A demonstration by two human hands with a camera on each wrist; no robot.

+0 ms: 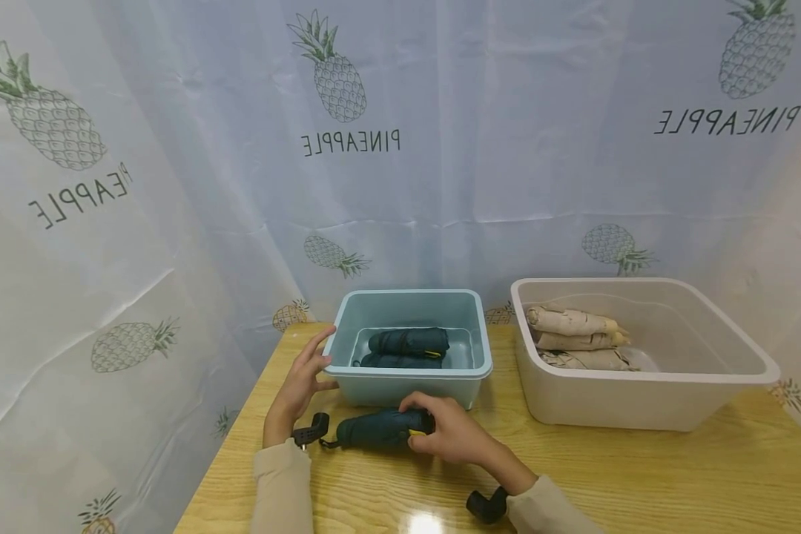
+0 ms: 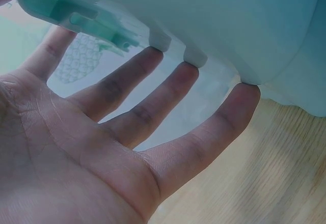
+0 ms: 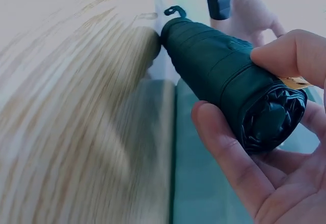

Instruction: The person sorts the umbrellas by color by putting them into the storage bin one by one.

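Observation:
A folded dark green umbrella (image 1: pixel 377 429) lies in front of the light blue bin (image 1: pixel 400 373), its wrist loop toward the left. My right hand (image 1: pixel 450 430) grips the umbrella's right end, thumb on one side and fingers on the other. In the right wrist view, the rolled umbrella (image 3: pixel 214 66) shows its gathered fabric end between thumb and fingers, beside a yellow tag (image 3: pixel 294 83). At the bin's left side is my left hand (image 1: pixel 300 382). The left wrist view shows its extended fingers (image 2: pixel 193 147) with several fingertips touching the bin's outer wall (image 2: pixel 244 25).
Inside the blue bin lie two similar dark umbrellas (image 1: pixel 409 342). To the right, a larger off-white bin (image 1: pixel 647 400) holds several beige patterned rolled umbrellas (image 1: pixel 569 321) at its left end. Both bins stand on a wooden table (image 1: pixel 614 460), before a pineapple-print curtain (image 1: pixel 440 178).

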